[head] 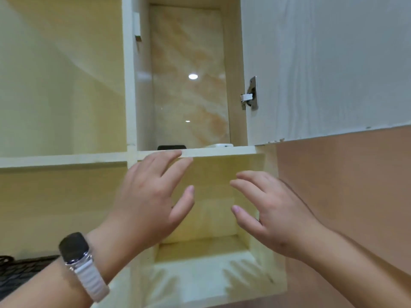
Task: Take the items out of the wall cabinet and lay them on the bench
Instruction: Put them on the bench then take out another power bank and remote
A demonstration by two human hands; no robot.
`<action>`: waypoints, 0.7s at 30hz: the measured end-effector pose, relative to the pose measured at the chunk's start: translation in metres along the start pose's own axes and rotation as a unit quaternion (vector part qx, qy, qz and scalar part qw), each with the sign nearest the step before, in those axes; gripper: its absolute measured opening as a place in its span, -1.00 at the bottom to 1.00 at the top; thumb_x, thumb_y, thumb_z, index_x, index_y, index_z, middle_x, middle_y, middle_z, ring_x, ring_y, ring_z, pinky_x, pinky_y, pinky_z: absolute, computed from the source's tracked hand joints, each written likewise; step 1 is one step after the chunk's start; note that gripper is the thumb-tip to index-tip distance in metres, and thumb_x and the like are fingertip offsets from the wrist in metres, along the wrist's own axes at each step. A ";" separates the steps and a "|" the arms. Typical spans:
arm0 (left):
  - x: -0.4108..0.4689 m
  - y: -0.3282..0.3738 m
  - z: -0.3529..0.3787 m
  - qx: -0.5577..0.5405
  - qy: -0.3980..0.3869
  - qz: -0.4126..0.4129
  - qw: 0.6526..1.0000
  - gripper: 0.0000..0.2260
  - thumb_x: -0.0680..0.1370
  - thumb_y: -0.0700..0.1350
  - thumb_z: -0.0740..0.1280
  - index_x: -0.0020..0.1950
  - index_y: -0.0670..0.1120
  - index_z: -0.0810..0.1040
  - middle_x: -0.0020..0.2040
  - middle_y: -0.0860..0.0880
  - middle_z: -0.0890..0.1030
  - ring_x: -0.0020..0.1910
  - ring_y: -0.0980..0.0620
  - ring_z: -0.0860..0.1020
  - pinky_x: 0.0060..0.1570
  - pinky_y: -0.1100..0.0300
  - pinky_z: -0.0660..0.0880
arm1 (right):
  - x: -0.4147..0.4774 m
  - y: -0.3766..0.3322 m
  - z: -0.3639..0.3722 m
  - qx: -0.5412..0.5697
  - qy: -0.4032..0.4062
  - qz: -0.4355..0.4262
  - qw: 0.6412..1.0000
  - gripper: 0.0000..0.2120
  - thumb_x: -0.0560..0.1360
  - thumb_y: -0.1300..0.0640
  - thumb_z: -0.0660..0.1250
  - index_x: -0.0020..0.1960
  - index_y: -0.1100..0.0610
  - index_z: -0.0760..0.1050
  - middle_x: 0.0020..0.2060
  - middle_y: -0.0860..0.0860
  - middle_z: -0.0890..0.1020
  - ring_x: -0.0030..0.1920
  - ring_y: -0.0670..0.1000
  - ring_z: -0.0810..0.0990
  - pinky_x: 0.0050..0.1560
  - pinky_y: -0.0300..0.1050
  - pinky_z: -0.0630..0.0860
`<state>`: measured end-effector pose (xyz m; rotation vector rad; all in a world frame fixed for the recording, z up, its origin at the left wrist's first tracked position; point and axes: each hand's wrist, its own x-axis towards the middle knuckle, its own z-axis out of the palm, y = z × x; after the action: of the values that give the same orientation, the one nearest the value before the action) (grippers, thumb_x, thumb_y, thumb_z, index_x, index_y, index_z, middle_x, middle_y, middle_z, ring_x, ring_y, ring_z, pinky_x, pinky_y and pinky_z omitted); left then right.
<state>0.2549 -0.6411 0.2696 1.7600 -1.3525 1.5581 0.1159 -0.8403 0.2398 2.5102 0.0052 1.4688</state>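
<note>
I look up into the open wall cabinet [131, 85]. On its upper shelf [213, 151] only the tops of two items show: a flat black item [171, 147] at the left and a flat white item [219, 145] at the right. My left hand [151, 196] is raised in front of the shelf's front edge, fingers spread, fingertips just below the black item. My right hand [273, 212] hovers lower and to the right, in front of the empty lower compartment [200, 247], fingers apart. Neither hand holds anything.
The cabinet door [322, 63] stands swung open at the right, with a metal hinge [250, 94]. A watch [76, 247] is on my left wrist. A dark mesh object [20, 270] lies at the lower left. A tan wall [344, 185] is below the door.
</note>
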 end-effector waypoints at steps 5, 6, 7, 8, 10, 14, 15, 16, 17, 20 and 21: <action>0.070 -0.020 -0.011 0.021 -0.025 -0.007 0.999 -0.61 0.52 0.02 0.23 0.31 -0.08 0.51 0.17 -0.07 0.58 0.15 -0.09 0.51 0.03 0.01 0.53 | 0.053 0.001 -0.011 0.029 0.050 -0.030 0.998 -0.54 0.50 -0.13 0.17 0.23 0.14 0.54 0.18 0.06 0.58 0.19 0.06 0.49 0.13 -0.04 0.46; 0.084 -0.025 -0.010 0.028 -0.051 -0.015 0.998 -0.62 0.54 0.00 0.24 0.34 -0.06 0.48 0.18 -0.06 0.56 0.15 -0.10 0.51 0.02 0.00 0.53 | 0.065 0.001 -0.013 0.039 0.048 -0.030 0.998 -0.53 0.51 -0.14 0.15 0.24 0.13 0.52 0.19 0.05 0.57 0.19 0.07 0.49 0.14 -0.02 0.47; 0.097 -0.029 -0.009 0.035 -0.084 -0.021 0.996 -0.62 0.56 -0.02 0.24 0.37 -0.03 0.44 0.20 -0.05 0.55 0.17 -0.09 0.50 0.04 0.01 0.52 | 0.077 0.000 -0.014 0.049 0.042 -0.027 0.998 -0.51 0.51 -0.16 0.14 0.26 0.12 0.51 0.20 0.04 0.55 0.21 0.07 0.49 0.16 0.00 0.48; 0.110 -0.033 -0.007 0.044 -0.124 -0.026 0.991 -0.61 0.58 -0.01 0.25 0.40 0.00 0.40 0.22 -0.04 0.53 0.19 -0.08 0.48 0.07 0.02 0.50 | 0.089 0.000 -0.016 0.058 0.032 -0.019 0.998 -0.50 0.51 -0.18 0.11 0.28 0.10 0.48 0.23 0.02 0.53 0.23 0.06 0.47 0.18 0.03 0.48; 0.133 -0.040 -0.002 0.077 -0.225 -0.028 0.971 -0.59 0.59 0.05 0.23 0.44 0.05 0.34 0.29 -0.03 0.49 0.25 -0.05 0.47 0.13 0.07 0.45 | 0.113 -0.001 -0.021 0.084 -0.009 0.017 0.996 -0.50 0.52 -0.20 0.09 0.35 0.03 0.41 0.28 -0.06 0.46 0.27 -0.02 0.39 0.22 0.01 0.43; 0.156 -0.049 0.006 0.111 -0.373 -0.035 0.920 -0.52 0.59 0.16 0.23 0.48 0.04 0.31 0.37 -0.06 0.47 0.31 -0.07 0.45 0.18 0.09 0.42 | 0.154 -0.002 -0.019 0.118 -0.111 0.100 0.982 -0.53 0.55 -0.17 0.16 0.42 -0.04 0.31 0.35 -0.10 0.38 0.32 -0.05 0.34 0.24 -0.02 0.39; 0.156 -0.050 0.009 0.120 -0.399 -0.040 0.908 -0.50 0.58 0.18 0.23 0.48 0.03 0.31 0.36 -0.07 0.49 0.30 -0.08 0.46 0.17 0.10 0.43 | 0.161 -0.002 -0.016 0.114 -0.133 0.118 0.977 -0.52 0.55 -0.17 0.16 0.42 -0.05 0.30 0.36 -0.08 0.38 0.32 -0.01 0.35 0.24 0.01 0.40; 0.155 -0.050 0.012 0.132 -0.421 -0.045 0.896 -0.50 0.58 0.19 0.22 0.47 0.02 0.32 0.34 -0.08 0.51 0.28 -0.09 0.48 0.16 0.10 0.44 | 0.167 -0.001 -0.011 0.103 -0.156 0.138 0.973 -0.52 0.54 -0.16 0.16 0.42 -0.04 0.30 0.36 -0.05 0.38 0.31 0.02 0.38 0.22 0.04 0.42; 0.155 -0.050 0.014 0.144 -0.442 -0.051 0.884 -0.52 0.59 0.19 0.20 0.45 0.01 0.35 0.31 -0.08 0.53 0.25 -0.10 0.50 0.17 0.08 0.46 | 0.172 0.000 -0.008 0.092 -0.181 0.159 0.966 -0.52 0.53 -0.14 0.16 0.41 -0.02 0.31 0.34 -0.01 0.40 0.27 0.06 0.42 0.19 0.05 0.45; 0.155 -0.050 0.018 0.157 -0.481 -0.056 0.861 -0.56 0.62 0.18 0.13 0.35 -0.06 0.47 0.22 -0.10 0.59 0.17 -0.12 0.53 0.17 0.04 0.48 | 0.186 0.002 0.001 0.089 -0.252 0.215 0.939 -0.59 0.54 -0.07 0.16 0.33 0.07 0.39 0.17 0.05 0.53 0.07 0.10 0.54 0.06 -0.01 0.52; 0.156 -0.049 0.018 0.157 -0.488 -0.052 0.857 -0.59 0.64 0.15 0.12 0.32 -0.07 0.50 0.21 -0.10 0.60 0.16 -0.12 0.54 0.16 0.07 0.47 | 0.190 0.004 0.003 0.076 -0.272 0.222 0.933 -0.60 0.54 -0.05 0.17 0.31 0.10 0.41 0.14 0.06 0.56 0.06 0.11 0.55 0.07 -0.02 0.51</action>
<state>0.2894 -0.6933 0.4215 2.9965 -1.3708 0.8098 0.2128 -0.8216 0.4025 3.1055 -0.5968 0.8569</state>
